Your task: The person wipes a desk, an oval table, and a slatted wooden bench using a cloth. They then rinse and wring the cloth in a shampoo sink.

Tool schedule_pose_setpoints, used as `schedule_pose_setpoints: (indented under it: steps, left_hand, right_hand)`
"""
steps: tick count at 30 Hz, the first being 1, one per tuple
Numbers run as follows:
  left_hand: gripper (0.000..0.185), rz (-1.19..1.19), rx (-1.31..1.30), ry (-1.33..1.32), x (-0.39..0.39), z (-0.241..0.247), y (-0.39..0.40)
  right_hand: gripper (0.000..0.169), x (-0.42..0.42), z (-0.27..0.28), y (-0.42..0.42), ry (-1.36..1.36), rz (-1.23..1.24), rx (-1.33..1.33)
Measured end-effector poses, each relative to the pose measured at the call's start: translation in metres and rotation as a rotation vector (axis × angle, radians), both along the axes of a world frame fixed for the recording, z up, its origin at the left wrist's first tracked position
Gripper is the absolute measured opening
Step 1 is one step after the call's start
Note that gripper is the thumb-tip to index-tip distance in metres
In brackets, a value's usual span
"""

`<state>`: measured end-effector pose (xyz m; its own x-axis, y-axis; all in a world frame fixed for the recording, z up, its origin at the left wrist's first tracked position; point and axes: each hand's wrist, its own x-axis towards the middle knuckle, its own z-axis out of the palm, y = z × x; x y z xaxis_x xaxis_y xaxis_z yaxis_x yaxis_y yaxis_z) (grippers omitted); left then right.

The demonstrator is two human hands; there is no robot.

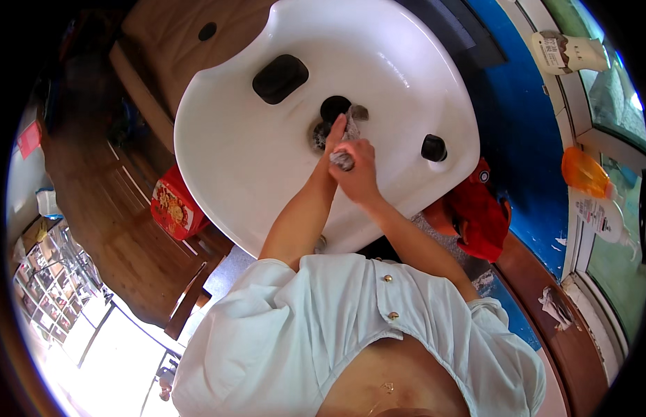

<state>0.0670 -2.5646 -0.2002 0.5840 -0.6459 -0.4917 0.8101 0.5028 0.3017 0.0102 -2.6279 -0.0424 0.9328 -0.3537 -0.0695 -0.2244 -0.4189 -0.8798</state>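
Observation:
My right hand (357, 172) is closed around a wet, grey, bunched cloth or scrubber (343, 161), above a white ceramic shampoo basin (239, 151). More grey wet material shows beyond that fist. My left hand (337, 131) reaches past it with one digit stretched along this material; its other fingers are hidden, so its grip is unclear. Just beyond the left hand is a round black part (334, 108), with a small greyish piece (360, 112) beside it. Foam or wet dark matter (321, 135) lies at the left hand's side.
A black pad (280, 79) and a black fitting (434, 148) sit in the basin. A red printed container (177, 206) stands left; red cloth (484, 224) hangs right. Along the window are a cream bottle (570, 52), an orange bottle (586, 172) and a white pump bottle (601, 216).

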Motion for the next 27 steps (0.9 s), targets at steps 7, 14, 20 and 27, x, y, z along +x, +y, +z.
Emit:
schedule_pose_setpoints:
  steps: [7, 14, 20, 27]
  left_hand:
    - [0.034, -0.037, 0.531, 0.208, -0.003, 0.078, -0.032]
    - [0.031, -0.420, 1.631, -1.304, 0.022, 0.048, 0.018]
    - [0.047, -0.423, 1.910, -1.460, 0.050, 0.045, 0.024]
    - [0.076, -0.799, 1.772, -1.299, 0.061, 0.060, 0.061]
  right_hand:
    - [0.025, 0.061, -0.017, -0.060, 0.310, 0.057, -0.326]
    - [0.036, 0.061, -0.017, -0.101, 0.551, 0.337, -0.874]
    - [0.041, 0.054, -0.049, -0.067, 0.730, 0.574, -0.835]
    - [0.044, 0.070, -0.044, -0.066, 0.719, 0.488, -0.753]
